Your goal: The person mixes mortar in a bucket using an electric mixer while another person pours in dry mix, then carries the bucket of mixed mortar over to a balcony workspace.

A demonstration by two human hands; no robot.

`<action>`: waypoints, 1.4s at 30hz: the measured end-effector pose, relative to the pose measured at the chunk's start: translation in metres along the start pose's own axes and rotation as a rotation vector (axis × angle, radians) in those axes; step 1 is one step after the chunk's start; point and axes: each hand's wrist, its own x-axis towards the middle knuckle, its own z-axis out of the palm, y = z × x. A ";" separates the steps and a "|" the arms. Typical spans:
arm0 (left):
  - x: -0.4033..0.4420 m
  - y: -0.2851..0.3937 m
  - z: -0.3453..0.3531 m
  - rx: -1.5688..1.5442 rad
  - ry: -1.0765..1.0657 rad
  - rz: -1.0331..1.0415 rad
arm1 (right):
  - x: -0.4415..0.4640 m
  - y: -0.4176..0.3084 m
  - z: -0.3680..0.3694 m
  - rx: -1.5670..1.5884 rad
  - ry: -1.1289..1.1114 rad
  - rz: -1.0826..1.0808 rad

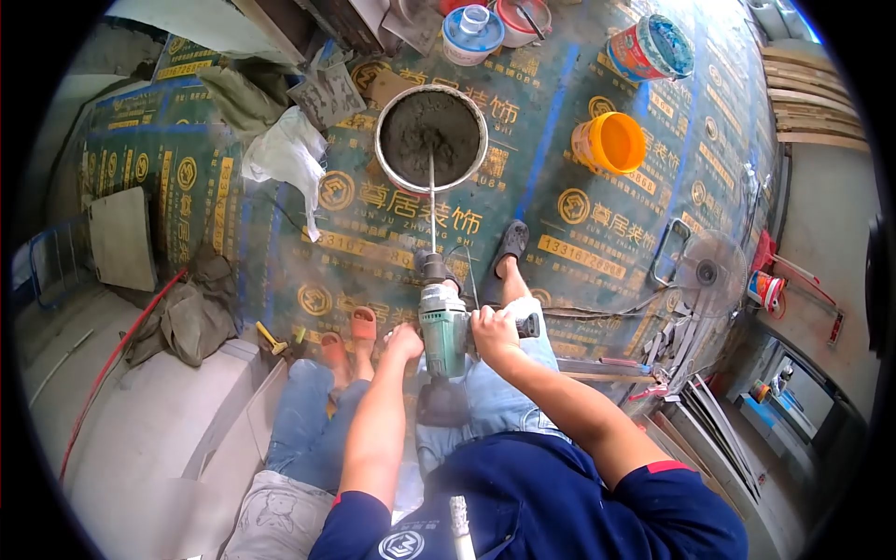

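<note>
A green and grey mixing drill (443, 327) is held between my two hands, pointing away from me. My left hand (403, 343) is closed at the drill's left side; the handle inside it is mostly hidden. On the other side, my right hand (495, 331) wraps around the right-hand grip. From the chuck a long metal mixing rod (431, 210) runs down into a white-rimmed bucket (381, 154). Its lower end is sunk in wet grey mortar (429, 121).
A yellow bucket (583, 145), a paint-stained bucket (625, 51) and a blue-lidded tub (464, 47) stand on the printed floor sheeting. A fan (707, 271) and cable (597, 313) are at right. A person in orange sandals (363, 324) sits at left.
</note>
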 end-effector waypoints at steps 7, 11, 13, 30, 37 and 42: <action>-0.002 -0.019 0.004 0.043 0.098 0.008 | -0.006 -0.013 0.004 0.072 -0.026 0.004; -0.003 -0.026 0.002 0.097 0.069 -0.031 | -0.007 -0.020 0.008 0.069 -0.065 0.006; -0.028 -0.019 -0.011 0.092 0.078 -0.014 | -0.012 -0.025 0.008 0.104 -0.104 0.017; -0.030 -0.019 -0.012 0.126 0.047 0.037 | -0.014 -0.017 -0.048 0.119 -0.046 0.011; -0.031 -0.025 -0.019 0.028 0.046 0.079 | -0.010 -0.017 -0.072 0.037 -0.046 -0.018; -0.025 -0.029 -0.021 -0.012 0.036 0.148 | -0.005 -0.007 -0.095 0.033 -0.165 -0.124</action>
